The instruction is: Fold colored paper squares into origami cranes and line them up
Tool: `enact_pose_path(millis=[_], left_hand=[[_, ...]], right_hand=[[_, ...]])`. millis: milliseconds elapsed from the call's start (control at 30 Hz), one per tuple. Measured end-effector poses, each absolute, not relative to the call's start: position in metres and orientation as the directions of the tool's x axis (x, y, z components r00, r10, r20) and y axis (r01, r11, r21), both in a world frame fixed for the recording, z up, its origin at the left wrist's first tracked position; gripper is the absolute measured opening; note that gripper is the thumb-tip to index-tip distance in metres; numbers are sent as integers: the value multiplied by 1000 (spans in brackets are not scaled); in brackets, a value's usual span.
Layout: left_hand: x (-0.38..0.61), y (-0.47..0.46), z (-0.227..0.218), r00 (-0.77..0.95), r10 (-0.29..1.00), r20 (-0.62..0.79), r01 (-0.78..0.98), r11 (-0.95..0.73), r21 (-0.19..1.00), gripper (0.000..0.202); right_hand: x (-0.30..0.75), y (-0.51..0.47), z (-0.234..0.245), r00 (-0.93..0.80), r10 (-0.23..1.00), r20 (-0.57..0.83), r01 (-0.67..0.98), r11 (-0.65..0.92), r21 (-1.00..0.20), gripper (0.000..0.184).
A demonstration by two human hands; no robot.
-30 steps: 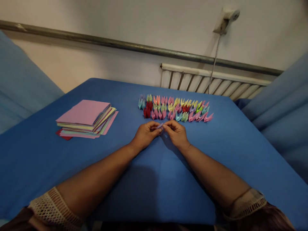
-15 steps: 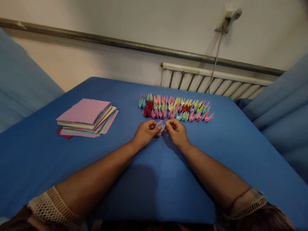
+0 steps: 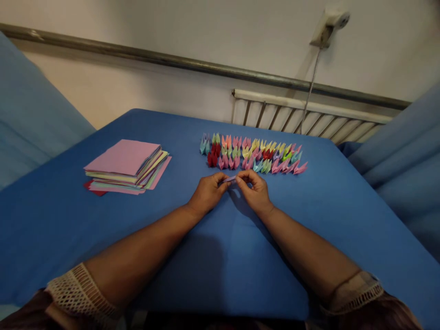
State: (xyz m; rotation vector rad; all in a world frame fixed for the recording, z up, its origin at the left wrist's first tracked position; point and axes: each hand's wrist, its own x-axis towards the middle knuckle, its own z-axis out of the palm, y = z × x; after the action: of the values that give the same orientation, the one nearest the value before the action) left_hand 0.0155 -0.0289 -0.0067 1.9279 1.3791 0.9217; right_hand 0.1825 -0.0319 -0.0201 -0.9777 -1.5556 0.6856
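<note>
My left hand and my right hand meet at the middle of the blue table, fingertips pinched together on a small pale purple folded paper piece. Just beyond my hands lie rows of several small folded paper pieces in pink, yellow, green, red and blue. A stack of coloured paper sheets, pink on top, sits to the left of my left hand.
Behind the table runs a wall with a metal rail and a white slatted rack. A white fixture with a cord hangs on the wall. Blue fabric rises at both sides.
Both hands stayed together on the small paper piece, working it between the fingertips; the piece now lies flatter between them. The view shifted slightly.
</note>
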Motion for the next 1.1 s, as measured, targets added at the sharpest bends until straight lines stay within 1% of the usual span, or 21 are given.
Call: enact_pose_path(millis=[67, 267, 467, 833, 900, 1033, 1100], left_hand=[[15, -29, -7, 216, 957, 193, 547, -283, 788, 18], [15, -29, -7, 208, 957, 201, 556, -285, 781, 15], [15, -27, -10, 199, 962, 188, 548, -268, 793, 15], [14, -24, -16, 196, 964, 178, 532, -257, 807, 15], [14, -23, -17, 195, 965, 178, 531, -256, 808, 15], [15, -25, -16, 191, 965, 177, 537, -254, 804, 16], [15, -25, -16, 196, 964, 179, 535, -258, 804, 15]], right_hand=[[182, -32, -21, -26, 879, 477, 220, 470, -855, 11], [183, -32, -19, -49, 872, 486, 193, 486, -852, 14], [182, -29, -25, -25, 908, 418, 134, 417, -899, 18], [181, -28, -26, -25, 908, 417, 174, 415, -893, 21], [181, -28, -27, -29, 917, 398, 163, 397, -903, 21], [180, -28, -27, -10, 949, 314, 106, 313, -944, 23], [181, -27, -27, -16, 945, 328, 96, 328, -940, 23]])
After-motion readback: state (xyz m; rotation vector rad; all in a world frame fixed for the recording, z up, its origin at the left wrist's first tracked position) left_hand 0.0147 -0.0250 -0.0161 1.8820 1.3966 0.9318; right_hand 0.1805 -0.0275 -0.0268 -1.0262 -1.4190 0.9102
